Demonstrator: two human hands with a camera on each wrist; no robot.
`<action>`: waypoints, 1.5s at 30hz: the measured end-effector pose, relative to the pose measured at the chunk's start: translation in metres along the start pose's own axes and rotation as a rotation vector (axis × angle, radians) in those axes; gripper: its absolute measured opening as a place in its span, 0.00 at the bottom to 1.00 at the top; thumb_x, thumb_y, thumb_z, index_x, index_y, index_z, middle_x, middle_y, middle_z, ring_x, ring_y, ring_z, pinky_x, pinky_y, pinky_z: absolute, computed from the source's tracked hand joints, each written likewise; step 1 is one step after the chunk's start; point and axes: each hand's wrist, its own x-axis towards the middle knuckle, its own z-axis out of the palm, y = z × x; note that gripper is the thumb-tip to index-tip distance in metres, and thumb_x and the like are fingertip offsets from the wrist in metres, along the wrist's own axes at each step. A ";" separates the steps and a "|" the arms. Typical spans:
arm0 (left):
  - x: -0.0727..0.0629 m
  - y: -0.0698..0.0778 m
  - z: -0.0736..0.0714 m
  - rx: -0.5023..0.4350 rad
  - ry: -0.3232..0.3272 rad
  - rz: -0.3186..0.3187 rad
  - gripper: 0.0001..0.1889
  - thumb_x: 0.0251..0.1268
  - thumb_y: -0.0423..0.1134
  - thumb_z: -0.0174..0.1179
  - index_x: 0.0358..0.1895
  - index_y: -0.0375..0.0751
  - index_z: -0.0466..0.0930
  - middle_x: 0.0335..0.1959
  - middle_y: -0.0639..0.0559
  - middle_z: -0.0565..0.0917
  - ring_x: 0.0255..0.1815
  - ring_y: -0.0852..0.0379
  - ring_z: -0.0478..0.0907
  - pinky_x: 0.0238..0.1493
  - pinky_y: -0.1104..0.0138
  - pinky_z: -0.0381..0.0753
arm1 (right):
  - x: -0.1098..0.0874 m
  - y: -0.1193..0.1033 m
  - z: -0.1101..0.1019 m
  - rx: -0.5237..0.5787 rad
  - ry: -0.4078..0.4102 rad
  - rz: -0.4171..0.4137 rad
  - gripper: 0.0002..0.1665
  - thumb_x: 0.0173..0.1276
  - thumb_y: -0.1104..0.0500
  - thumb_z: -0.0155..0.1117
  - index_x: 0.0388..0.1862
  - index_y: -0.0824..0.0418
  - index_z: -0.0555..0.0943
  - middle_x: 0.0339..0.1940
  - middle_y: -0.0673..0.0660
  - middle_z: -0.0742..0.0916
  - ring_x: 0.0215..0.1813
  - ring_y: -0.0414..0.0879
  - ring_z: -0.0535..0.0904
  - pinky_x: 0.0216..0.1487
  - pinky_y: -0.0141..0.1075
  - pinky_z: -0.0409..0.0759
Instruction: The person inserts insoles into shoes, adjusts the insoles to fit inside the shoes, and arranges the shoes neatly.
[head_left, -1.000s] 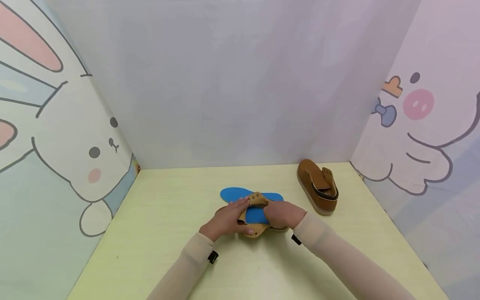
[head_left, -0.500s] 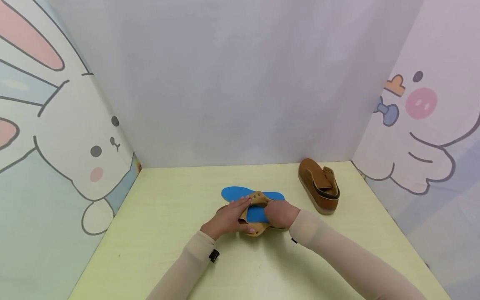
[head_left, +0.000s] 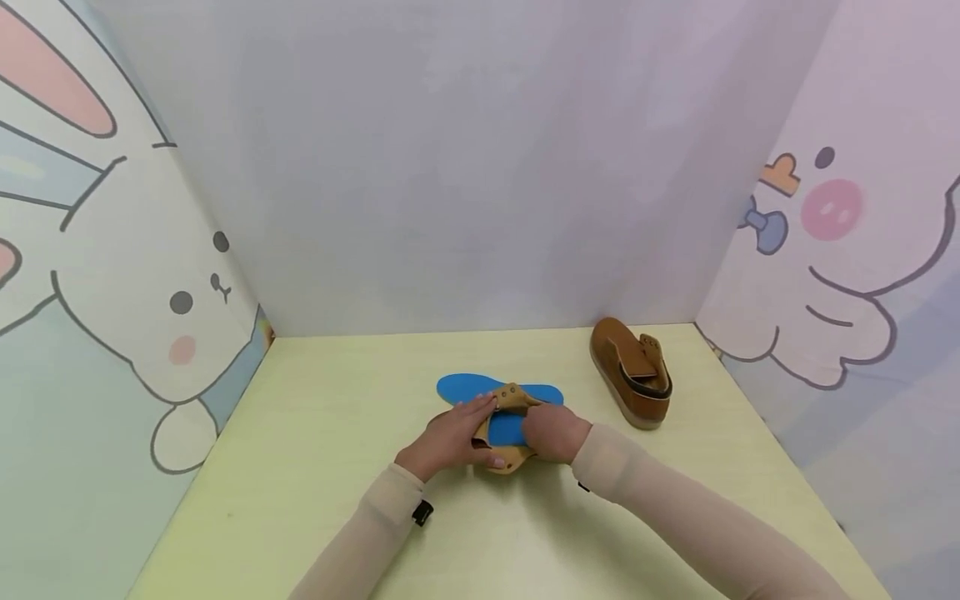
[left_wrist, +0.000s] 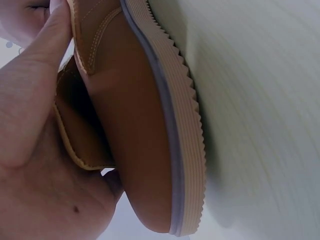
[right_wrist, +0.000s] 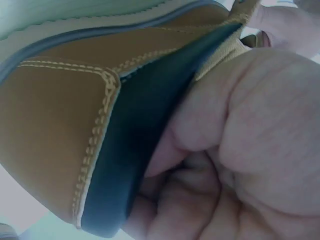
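A brown leather shoe [left_wrist: 130, 130] with a ridged pale sole sits on the table, its lace flaps spread apart. My left hand [head_left: 450, 437] grips its front part, thumb on the near flap and fingers over the far flap. Inside the opening lies a blue insole [head_left: 505, 429]. My right hand [head_left: 551, 432] reaches into the heel end with curled fingers, close against the dark padded collar [right_wrist: 140, 130]. Its fingertips are hidden inside the shoe, so I cannot tell whether they pinch the insole.
Just behind the shoe, a second blue insole [head_left: 465, 387] lies flat on the pale yellow table [head_left: 337, 392]. A matching brown shoe [head_left: 633, 375] stands at the back right. Walls with cartoon drawings enclose the table's back and sides.
My right wrist has shifted slightly left, with its fingers staying inside the shoe. The left hand keeps its grip in the same place. The head view has swayed a little.
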 end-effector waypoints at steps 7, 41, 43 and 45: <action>-0.003 -0.001 0.001 0.001 0.007 0.000 0.54 0.57 0.68 0.66 0.82 0.45 0.55 0.82 0.52 0.53 0.82 0.51 0.49 0.79 0.56 0.53 | 0.006 0.010 -0.001 0.148 0.070 0.038 0.06 0.71 0.63 0.67 0.32 0.60 0.85 0.25 0.54 0.83 0.27 0.43 0.76 0.34 0.38 0.83; -0.031 0.020 0.013 -0.023 0.413 -0.129 0.71 0.48 0.66 0.74 0.83 0.52 0.28 0.80 0.34 0.52 0.78 0.35 0.56 0.66 0.45 0.73 | 0.027 0.048 0.028 0.533 0.330 0.199 0.08 0.74 0.61 0.65 0.36 0.59 0.89 0.25 0.47 0.84 0.25 0.38 0.74 0.30 0.34 0.77; -0.035 0.025 0.013 -0.083 0.436 -0.156 0.72 0.48 0.63 0.76 0.83 0.50 0.27 0.76 0.34 0.61 0.73 0.37 0.65 0.63 0.45 0.76 | 0.027 0.048 0.027 0.542 0.324 0.201 0.08 0.74 0.61 0.64 0.35 0.59 0.89 0.23 0.46 0.82 0.24 0.39 0.73 0.29 0.34 0.75; -0.037 0.028 0.013 -0.114 0.446 -0.171 0.71 0.48 0.61 0.77 0.83 0.43 0.31 0.70 0.36 0.70 0.67 0.38 0.72 0.61 0.47 0.77 | 0.028 0.049 0.027 0.544 0.321 0.205 0.08 0.73 0.61 0.65 0.34 0.59 0.89 0.22 0.46 0.81 0.24 0.39 0.73 0.28 0.34 0.74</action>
